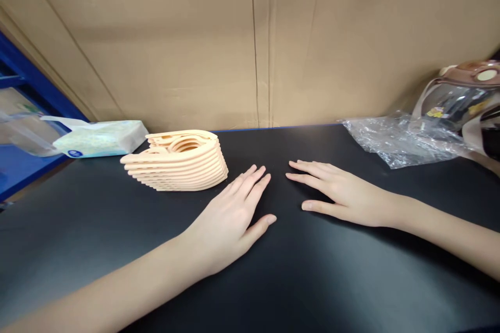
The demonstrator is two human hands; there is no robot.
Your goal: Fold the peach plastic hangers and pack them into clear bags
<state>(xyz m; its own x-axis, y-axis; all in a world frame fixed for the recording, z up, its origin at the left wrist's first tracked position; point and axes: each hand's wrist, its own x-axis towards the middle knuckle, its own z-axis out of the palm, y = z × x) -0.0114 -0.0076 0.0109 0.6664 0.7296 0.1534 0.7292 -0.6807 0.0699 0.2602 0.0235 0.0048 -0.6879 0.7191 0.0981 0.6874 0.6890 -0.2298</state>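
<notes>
Both hands are laid flat, palms down, on the black surface [320,281], nothing held. The left hand [230,221] is seen at centre, fingers extended and lightly spread, thumb out toward 3 o'clock, fingertips aimed toward 1 o'clock. The right hand [344,192] is placed just beside it at 3 o'clock, fingers extended and slightly parted, pointed toward 9 o'clock; the two hands are kept apart by a narrow gap, no contact. A stack of peach plastic hangers [177,161] is found at 10 o'clock from the left hand, near its fingertips but not touched; the pieces are nested flat, one on another, hooks turned toward 9 o'clock. A tissue pack [99,138] is seen at 9 o'clock of the stack, close by at the surface's far left edge. Crumpled clear plastic wrap [398,140] is spread at 1 o'clock from the right hand, well apart. A bottle with a brown lid [469,99] is laid behind the wrap at the right border, partly cut off. A cardboard wall [250,36] is stood along the back at 12 o'clock. A blue shelf frame [27,88] is visible at far left.
</notes>
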